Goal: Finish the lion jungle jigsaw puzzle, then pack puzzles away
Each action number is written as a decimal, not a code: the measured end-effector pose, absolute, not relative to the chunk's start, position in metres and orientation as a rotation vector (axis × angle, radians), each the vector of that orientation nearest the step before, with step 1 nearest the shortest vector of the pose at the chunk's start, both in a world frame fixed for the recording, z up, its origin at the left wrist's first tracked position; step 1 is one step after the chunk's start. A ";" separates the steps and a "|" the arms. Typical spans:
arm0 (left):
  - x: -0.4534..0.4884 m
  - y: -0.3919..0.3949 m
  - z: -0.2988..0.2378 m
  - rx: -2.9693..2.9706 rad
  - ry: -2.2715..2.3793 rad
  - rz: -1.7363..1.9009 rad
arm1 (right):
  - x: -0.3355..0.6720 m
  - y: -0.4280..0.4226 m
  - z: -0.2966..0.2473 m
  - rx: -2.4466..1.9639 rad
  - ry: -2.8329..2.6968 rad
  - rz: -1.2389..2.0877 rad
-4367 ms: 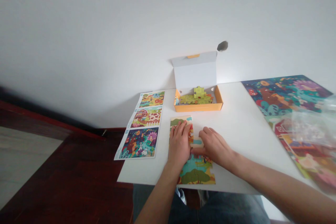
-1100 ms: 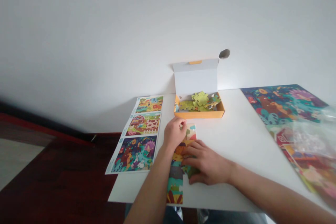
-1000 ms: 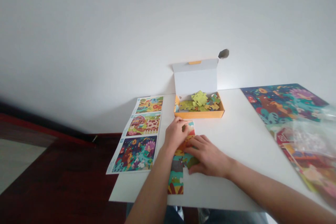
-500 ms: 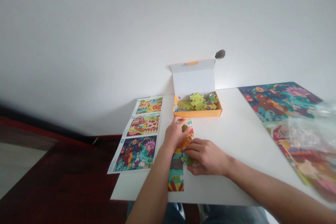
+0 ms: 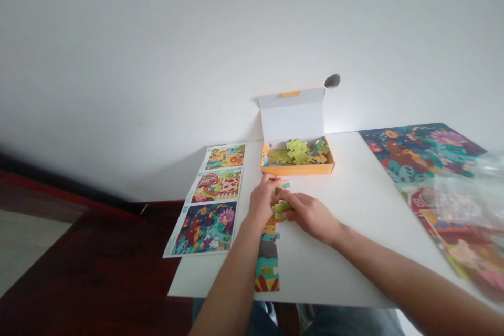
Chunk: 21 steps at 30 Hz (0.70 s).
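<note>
My left hand (image 5: 262, 202) rests with curled fingers over the upper end of a narrow strip of joined jigsaw pieces (image 5: 266, 268), which runs toward me on the table. My right hand (image 5: 309, 215) is shut on a green jigsaw piece (image 5: 281, 210), close against my left hand. Part of the strip's upper end is hidden under my hands. Behind them stands an open orange cardboard box (image 5: 297, 169), its white lid (image 5: 292, 115) upright, with a loose pile of green and multicoloured pieces (image 5: 299, 155) inside.
A printed strip of three puzzle pictures (image 5: 208, 199) lies left of my hands, near the white table's (image 5: 315, 278) left edge. A large illustrated sheet (image 5: 421, 152) and a clear plastic bag (image 5: 452, 210) lie at right. Dark wooden flooring (image 5: 90, 262) lies beyond the edge.
My right hand has moved up from the strip's lower part, taking the green piece with it toward my left hand. More of the strip now shows. The left hand has barely moved.
</note>
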<state>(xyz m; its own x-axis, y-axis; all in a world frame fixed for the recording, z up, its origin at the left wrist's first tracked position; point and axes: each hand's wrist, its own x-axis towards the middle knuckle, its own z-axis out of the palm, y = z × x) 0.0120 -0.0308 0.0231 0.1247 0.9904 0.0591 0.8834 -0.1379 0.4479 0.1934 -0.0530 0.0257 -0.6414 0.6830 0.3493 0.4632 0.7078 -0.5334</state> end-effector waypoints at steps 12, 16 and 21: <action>0.008 -0.026 0.014 2.091 1.907 0.606 | 0.197 -0.050 0.018 -0.816 -2.509 0.471; 0.007 -0.025 0.014 2.063 1.876 0.630 | 0.196 -0.045 0.018 -0.783 -2.606 0.438; 0.006 -0.025 0.014 2.043 1.829 0.678 | 0.200 -0.042 0.025 -0.686 -2.661 0.448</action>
<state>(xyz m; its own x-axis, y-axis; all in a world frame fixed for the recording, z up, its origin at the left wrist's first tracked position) 0.0057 -0.0248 0.0144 0.0698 0.9881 0.1368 0.8385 -0.1324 0.5286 0.2002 -0.0424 0.0250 -0.8194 0.5122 0.2573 0.3998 0.8324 -0.3839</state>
